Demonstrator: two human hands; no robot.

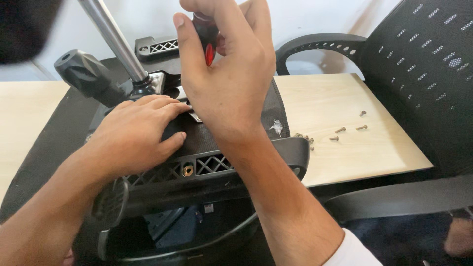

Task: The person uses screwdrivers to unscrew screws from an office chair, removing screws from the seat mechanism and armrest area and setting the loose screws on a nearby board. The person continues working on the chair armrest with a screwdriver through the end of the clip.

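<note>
Pale wooden worktop [345, 148] carries an upturned black chair seat [59, 133], its metal gas column [116, 39] pointing up. The left hand [133, 135] lies flat with an open grip, apparently to steady the seat's underside. The right hand [229, 74] has its grip closed around a red-and-black screwdriver [207, 37], held upright over the mounting plate. About seven loose screws [340, 130] lie together beside the seat, near a second chair [423, 74].

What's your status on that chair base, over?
Left hand flat on chair underside. Right hand grips red-handled screwdriver. Loose screws on table.
</note>
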